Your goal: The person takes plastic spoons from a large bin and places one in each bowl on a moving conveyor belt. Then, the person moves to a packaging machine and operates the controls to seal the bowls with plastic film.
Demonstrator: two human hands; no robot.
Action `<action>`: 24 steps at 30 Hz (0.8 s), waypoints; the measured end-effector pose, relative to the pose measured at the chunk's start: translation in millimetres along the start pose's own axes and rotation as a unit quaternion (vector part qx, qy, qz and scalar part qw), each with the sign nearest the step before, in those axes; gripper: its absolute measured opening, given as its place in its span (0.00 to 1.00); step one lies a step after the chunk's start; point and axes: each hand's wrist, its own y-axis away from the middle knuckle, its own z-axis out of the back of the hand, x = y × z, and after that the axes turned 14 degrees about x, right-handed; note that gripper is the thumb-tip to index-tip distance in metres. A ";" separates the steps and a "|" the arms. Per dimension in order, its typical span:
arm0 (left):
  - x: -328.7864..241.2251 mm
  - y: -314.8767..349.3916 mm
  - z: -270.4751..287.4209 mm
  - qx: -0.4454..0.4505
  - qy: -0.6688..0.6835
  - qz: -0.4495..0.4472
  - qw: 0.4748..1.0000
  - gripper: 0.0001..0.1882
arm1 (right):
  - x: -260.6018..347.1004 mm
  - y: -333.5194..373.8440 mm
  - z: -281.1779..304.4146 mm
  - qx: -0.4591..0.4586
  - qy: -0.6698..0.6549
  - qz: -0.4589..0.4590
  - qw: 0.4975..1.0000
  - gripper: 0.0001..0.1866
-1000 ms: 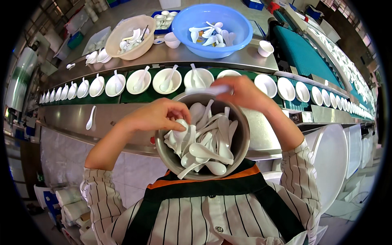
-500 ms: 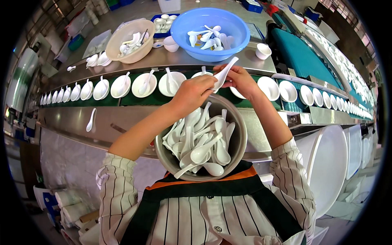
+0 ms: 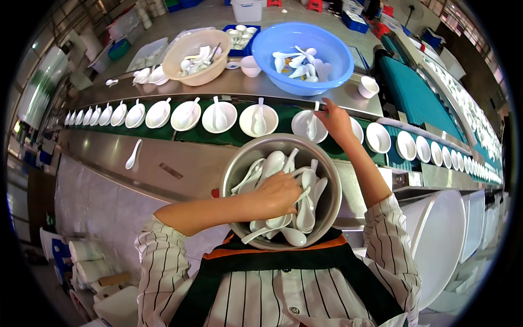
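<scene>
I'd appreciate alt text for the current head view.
A person's left hand is in a round grey metal basin of white spoons; the right hand is beside a white spoon in a round white bowl on a green belt.

Factory floor, looks like a tableware line: green conveyor belt (image 3: pixel 199 134) with a long row of white bowls (image 3: pixel 378 138) on it, edged by a steel bench (image 3: pixel 109 144), plus a wider teal belt (image 3: pixel 406 90) off to the right. White spoons (image 3: pixel 293 236) come in bulk, heaped in a steel pot (image 3: pixel 334 191), a blue basin (image 3: pixel 275 79) and a beige basin (image 3: pixel 182 76). Plastic bin (image 3: pixel 247 11), blue crate (image 3: pixel 355 23) and red stools (image 3: pixel 315 5) out on the grey floor (image 3: pixel 196 19).
</scene>
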 end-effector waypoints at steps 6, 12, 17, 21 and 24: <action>8.2 25.7 -1.1 -0.016 0.102 -0.036 0.994 0.10 | 107.4 44.0 30.5 0.187 0.125 0.370 0.901 0.16; 9.6 45.8 30.0 -0.113 0.271 -0.120 0.949 0.11 | 109.6 52.7 33.6 0.221 0.194 0.349 0.890 0.06; 68.1 63.3 43.8 -0.356 0.407 0.007 0.841 0.12 | 117.7 32.2 67.0 0.209 -0.126 0.144 0.959 0.05; 194.4 89.8 57.4 -0.441 0.339 0.236 0.797 0.14 | 99.3 -18.8 74.1 0.118 -0.036 0.060 0.991 0.06; 269.0 86.3 36.4 -0.363 0.265 0.342 0.825 0.17 | 58.3 -50.1 27.4 0.215 -0.027 -0.015 0.976 0.10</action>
